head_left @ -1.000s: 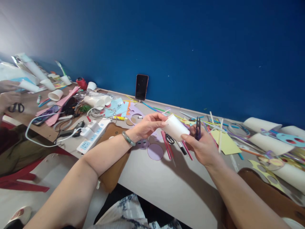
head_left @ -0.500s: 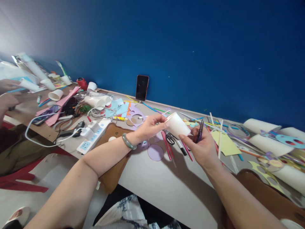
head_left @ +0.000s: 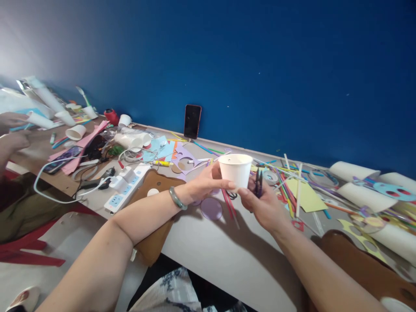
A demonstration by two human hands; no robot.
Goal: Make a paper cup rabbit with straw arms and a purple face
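Observation:
A white paper cup is held upright over the table, its mouth facing up and a small dark spot on the inner wall near the rim. My left hand grips it from the left, with the thumb across its front. At the cup's lower right, the thumb of my right hand presses near the base. Tucked in my right hand's fingers is a dark purple tool with two narrow tips pointing up; its exact kind is unclear. A purple paper disc lies below the hands.
A white power strip with cables lies at left, beside a brown mat. A phone leans on the blue wall. Pipe cleaners, yellow paper and white paper tubes spread right. Another person's hands are far left.
The cup has turned from tilted, with its base toward my right hand, to upright with its mouth showing. The dark tool has shifted left with my right hand and now shows two tips.

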